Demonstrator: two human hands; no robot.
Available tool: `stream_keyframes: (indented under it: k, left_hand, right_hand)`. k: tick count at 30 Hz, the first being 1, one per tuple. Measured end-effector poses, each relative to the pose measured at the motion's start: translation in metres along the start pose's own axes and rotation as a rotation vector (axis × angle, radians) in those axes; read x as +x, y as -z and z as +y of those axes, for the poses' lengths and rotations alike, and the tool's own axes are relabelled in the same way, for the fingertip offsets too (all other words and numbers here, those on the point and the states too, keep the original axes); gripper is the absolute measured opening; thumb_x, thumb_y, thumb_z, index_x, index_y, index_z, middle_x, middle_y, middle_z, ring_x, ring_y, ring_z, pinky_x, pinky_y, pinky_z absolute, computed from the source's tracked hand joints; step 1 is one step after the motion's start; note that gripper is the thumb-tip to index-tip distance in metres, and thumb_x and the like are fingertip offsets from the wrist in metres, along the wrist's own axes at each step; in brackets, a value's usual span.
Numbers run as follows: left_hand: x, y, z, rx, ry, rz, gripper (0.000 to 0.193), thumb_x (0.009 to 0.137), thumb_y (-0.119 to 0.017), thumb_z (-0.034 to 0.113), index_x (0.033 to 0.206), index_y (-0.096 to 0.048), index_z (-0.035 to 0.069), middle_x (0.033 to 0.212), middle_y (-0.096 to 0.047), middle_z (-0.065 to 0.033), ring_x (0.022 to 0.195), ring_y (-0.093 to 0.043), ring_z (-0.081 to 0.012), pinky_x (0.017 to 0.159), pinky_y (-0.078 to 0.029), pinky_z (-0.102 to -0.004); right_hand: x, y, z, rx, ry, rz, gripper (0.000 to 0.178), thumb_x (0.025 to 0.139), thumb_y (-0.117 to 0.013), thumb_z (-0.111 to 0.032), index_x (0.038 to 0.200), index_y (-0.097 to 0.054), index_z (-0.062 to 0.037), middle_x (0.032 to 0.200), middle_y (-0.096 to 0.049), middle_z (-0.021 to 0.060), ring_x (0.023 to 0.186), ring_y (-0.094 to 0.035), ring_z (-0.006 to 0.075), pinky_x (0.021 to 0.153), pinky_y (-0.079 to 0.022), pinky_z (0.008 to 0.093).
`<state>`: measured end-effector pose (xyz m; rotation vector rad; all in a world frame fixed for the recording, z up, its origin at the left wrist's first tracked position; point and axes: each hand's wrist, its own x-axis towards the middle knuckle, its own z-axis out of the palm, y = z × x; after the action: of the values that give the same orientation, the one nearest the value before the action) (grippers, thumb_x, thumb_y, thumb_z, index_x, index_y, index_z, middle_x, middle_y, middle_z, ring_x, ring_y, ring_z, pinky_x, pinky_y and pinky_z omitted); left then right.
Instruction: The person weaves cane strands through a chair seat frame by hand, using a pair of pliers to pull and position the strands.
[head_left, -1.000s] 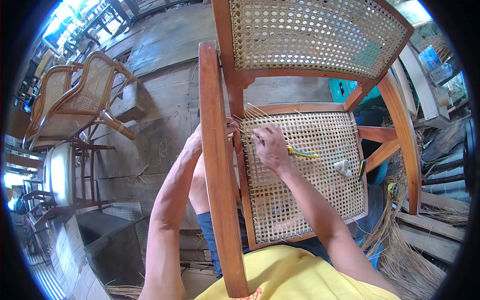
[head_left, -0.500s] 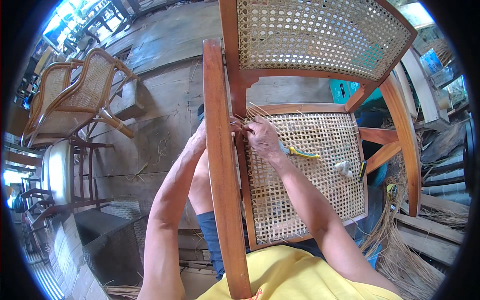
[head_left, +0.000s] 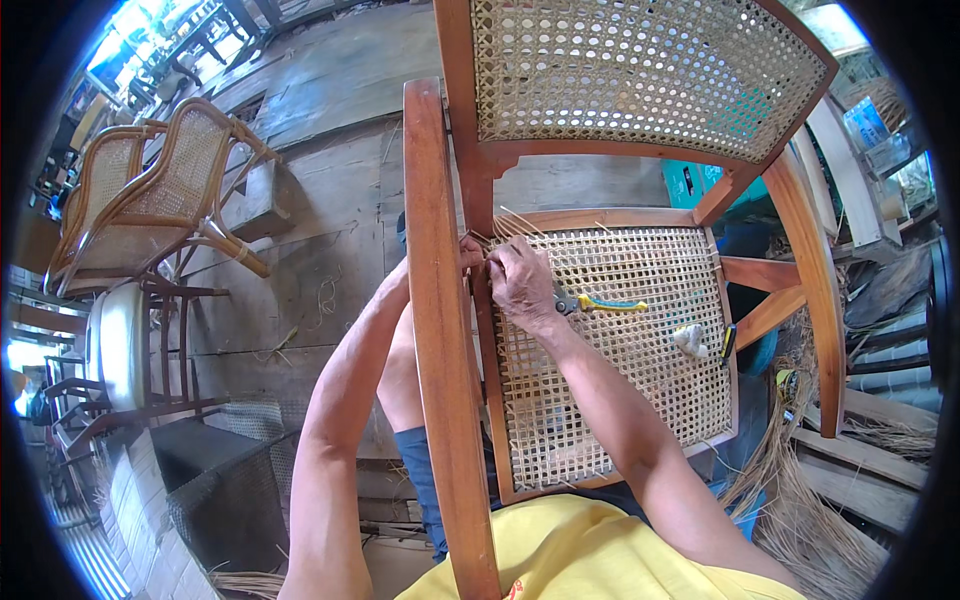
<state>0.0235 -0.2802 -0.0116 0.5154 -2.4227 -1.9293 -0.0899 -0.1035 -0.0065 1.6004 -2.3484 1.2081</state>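
A wooden armchair stands before me, its seat point(head_left: 610, 400) woven in open cane mesh. At the seat's far left corner both hands meet, fingertips close together. My left hand point(head_left: 470, 252) reaches past the outer side of the armrest point(head_left: 440, 330), which hides part of it; its fingers are pinched. Over the seat's left rail, my right hand point(head_left: 522, 285) is closed with thumb and finger pressed together. What either pinch holds is too small to make out. Loose cane ends point(head_left: 517, 222) stick up beside the fingers. Pruning shears point(head_left: 612, 304) with yellow-and-blue handles lie on the mesh near my right wrist.
On the seat's right side are a white wad point(head_left: 690, 340) and a black-and-yellow tool point(head_left: 728, 341). The caned backrest point(head_left: 640, 80) rises beyond. Cane strands point(head_left: 770, 490) hang in a bundle at the right. Rattan chairs point(head_left: 160, 200) stand on the left.
My right hand has shifted slightly down and left, its fingers nearer the left hand's. More of the shears' head shows beside the wrist. The left hand stays at the corner.
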Motion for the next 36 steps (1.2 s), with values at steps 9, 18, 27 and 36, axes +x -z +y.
stream_keyframes:
  k: [9, 18, 27, 36]
  left_hand:
    - [0.003, -0.001, -0.009, -0.006, -0.185, 0.056, 0.025, 0.088, -0.082, 0.024, 0.099, -0.072, 0.005, 0.09, -0.069, 0.0003, 0.086, -0.062, -0.0095, 0.078, -0.053, -0.0279]
    - [-0.022, -0.003, -0.006, 0.0, 0.08, 0.292, 0.026, 0.083, -0.084, 0.02, 0.098, -0.073, 0.003, 0.093, -0.074, -0.0067, 0.084, -0.068, -0.0135, 0.07, -0.057, -0.0322]
    - [-0.017, -0.004, -0.017, 0.021, -0.033, 0.273, 0.016, 0.088, -0.077, 0.014, 0.099, -0.074, 0.003, 0.095, -0.075, -0.008, 0.084, -0.069, -0.0157, 0.072, -0.057, -0.0317]
    - [-0.012, 0.001, -0.006, -0.217, -0.051, 0.011, 0.027, 0.094, -0.071, 0.011, 0.117, -0.072, -0.002, 0.103, -0.074, -0.008, 0.088, -0.068, -0.0133, 0.078, -0.058, -0.0294]
  right_hand:
    - [-0.001, -0.006, 0.006, 0.079, -0.072, 0.021, 0.006, 0.084, -0.068, -0.012, 0.088, -0.064, -0.0089, 0.087, -0.062, 0.0088, 0.082, -0.063, 0.0312, 0.076, -0.045, 0.045]
    - [0.012, -0.006, 0.004, 0.048, -0.148, -0.036, 0.005, 0.08, -0.064, -0.009, 0.079, -0.061, -0.0047, 0.079, -0.06, 0.013, 0.074, -0.063, 0.0324, 0.068, -0.053, 0.0442]
    - [0.017, -0.008, -0.005, -0.044, -0.24, -0.085, 0.009, 0.078, -0.063, -0.012, 0.077, -0.063, -0.003, 0.078, -0.062, 0.0182, 0.078, -0.064, 0.0365, 0.074, -0.054, 0.0477]
    - [0.017, -0.005, 0.006, 0.036, -0.201, -0.134, 0.01, 0.081, -0.066, -0.011, 0.08, -0.068, -0.0016, 0.084, -0.067, 0.0164, 0.08, -0.066, 0.0337, 0.075, -0.054, 0.0452]
